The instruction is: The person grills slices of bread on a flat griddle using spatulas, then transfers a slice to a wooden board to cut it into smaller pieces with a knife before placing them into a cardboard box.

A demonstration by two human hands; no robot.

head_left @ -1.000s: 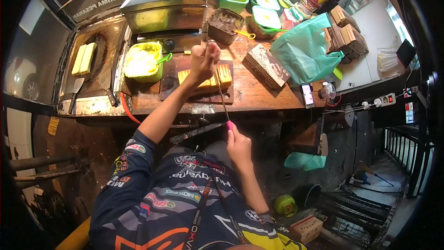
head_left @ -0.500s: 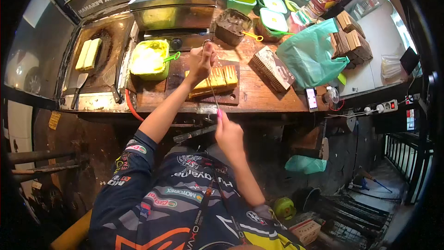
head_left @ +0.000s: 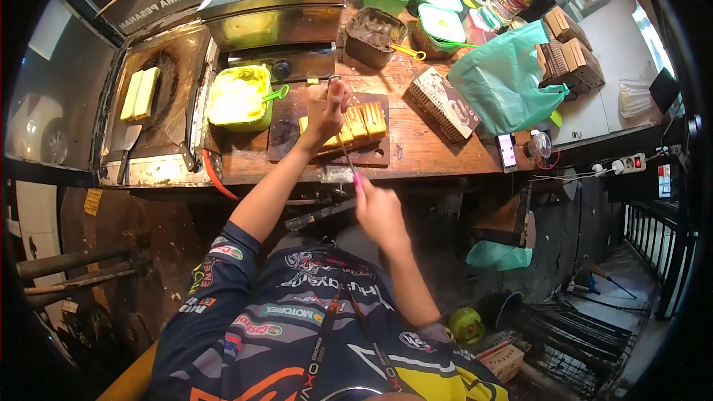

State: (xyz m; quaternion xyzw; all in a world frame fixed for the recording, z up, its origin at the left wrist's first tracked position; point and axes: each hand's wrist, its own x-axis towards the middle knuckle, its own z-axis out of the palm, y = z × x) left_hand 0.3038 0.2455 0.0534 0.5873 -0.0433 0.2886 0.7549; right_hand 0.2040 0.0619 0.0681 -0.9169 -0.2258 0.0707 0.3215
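A yellow toasted bread loaf, cut crosswise into pieces, lies on a dark wooden cutting board. My left hand is closed in a fist over the loaf's left part, around a metal tool whose curved end sticks out at the top; the rest is hidden. In my right hand, at the table's front edge, is the pink handle of a knife. Its thin blade points away from me and reaches the loaf beside my left hand. A small yellow piece shows beyond that hand.
Left of the board stands a tub of yellow spread; farther left, a griddle holds bread and spatulas. A brown tub, patterned box, green plastic bag and phone lie to the right.
The view has shifted slightly. My right hand and the knife have drawn a little toward me and to the right. My left hand stays over the loaf, still closed.
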